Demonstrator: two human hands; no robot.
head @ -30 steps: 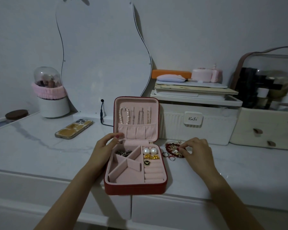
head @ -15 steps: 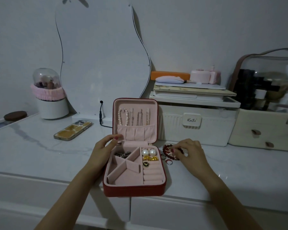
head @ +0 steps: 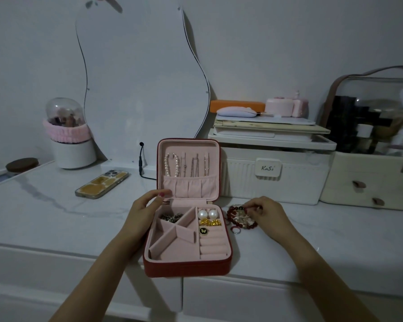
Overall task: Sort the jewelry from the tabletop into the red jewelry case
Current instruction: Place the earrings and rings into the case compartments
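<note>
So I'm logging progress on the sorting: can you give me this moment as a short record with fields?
case: red case open on the table, lid upright
in lid: pearl strand, thin chains
in base: pearl earrings, gold pieces, butterfly charm, dark chain
outside: red bead bracelet and ring, right of the case
left hand: at the case's left edge
right hand: fingertips on the bracelet pile

1. A phone [head: 102, 183] lies face down left of centre on the marble tabletop [head: 44, 210].
2. A wavy mirror [head: 137, 77] leans against the wall, upper centre.
3. A white ribbed box [head: 275, 175] labelled "KaSi" sits at right.
4. A domed holder [head: 68, 133], possibly holding brushes, stands at far left.
</note>
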